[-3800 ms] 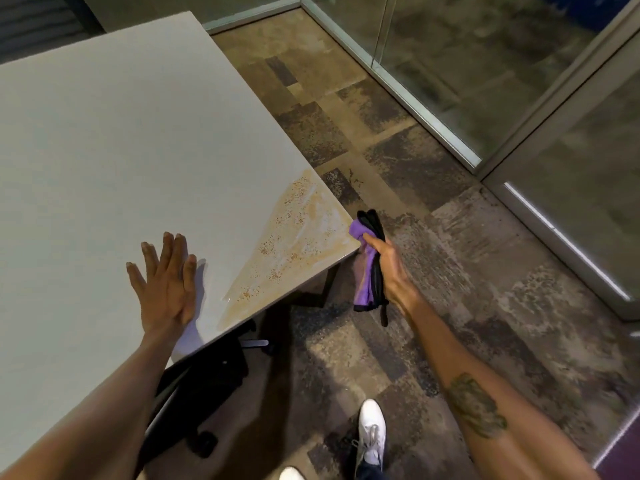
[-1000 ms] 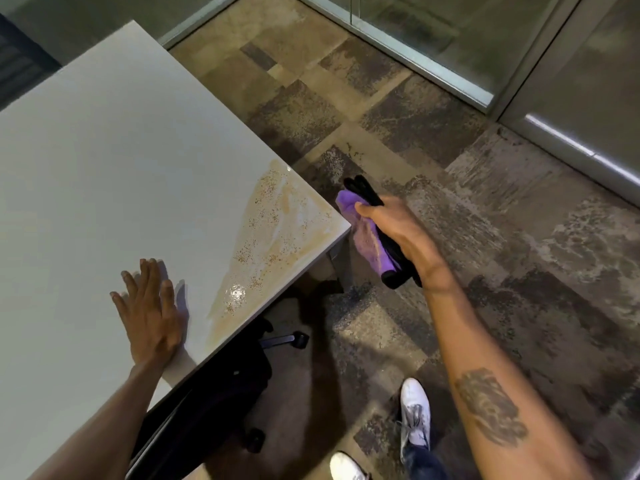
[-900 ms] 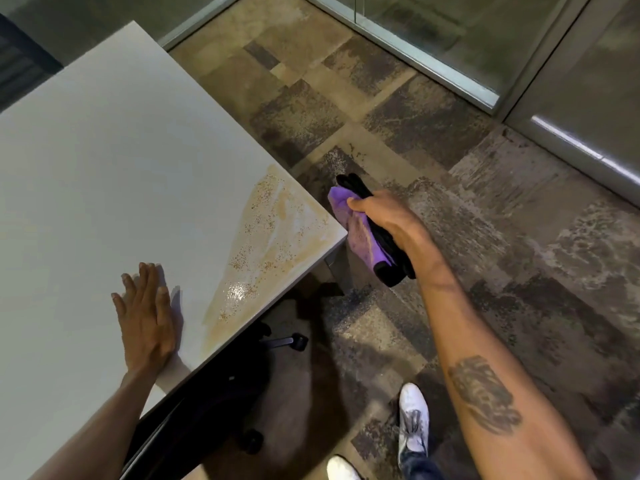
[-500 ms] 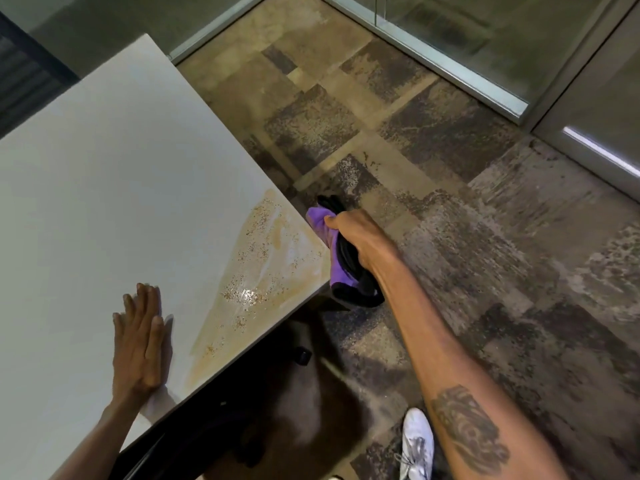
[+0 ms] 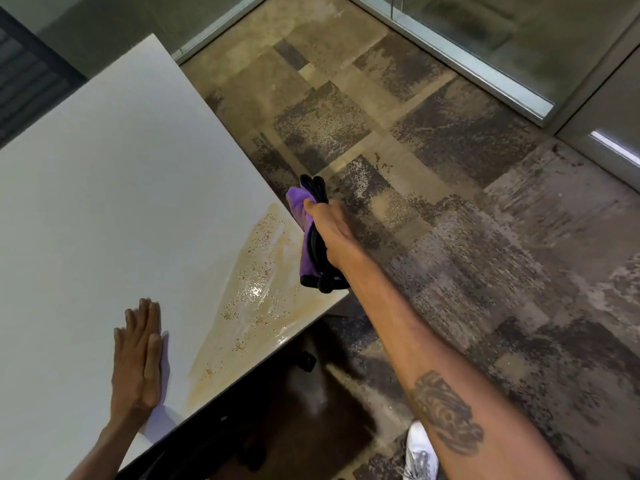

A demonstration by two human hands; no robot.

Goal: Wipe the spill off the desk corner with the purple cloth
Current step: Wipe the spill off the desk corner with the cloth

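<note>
Nothing wiped yet, by my reckoning: the tan spill (image 5: 263, 299) lies wet and speckled across the whole desk (image 5: 104, 202) corner. The right hand (image 5: 329, 233), fingers clamped on the bunched purple cloth (image 5: 300, 216), hangs at the corner's edge over the spill. The left hand (image 5: 138, 355) lies flat, fingers together, beside the stain. All wiping remains

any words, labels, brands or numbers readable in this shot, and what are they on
None can be read.
White desk top: blank, only the brownish speckled spill on its corner.
Purple cloth with black edging in the right hand: no label showing.
Dark forearm tattoo: a picture, no legible letters.
White shoe: no brand visible.
</note>
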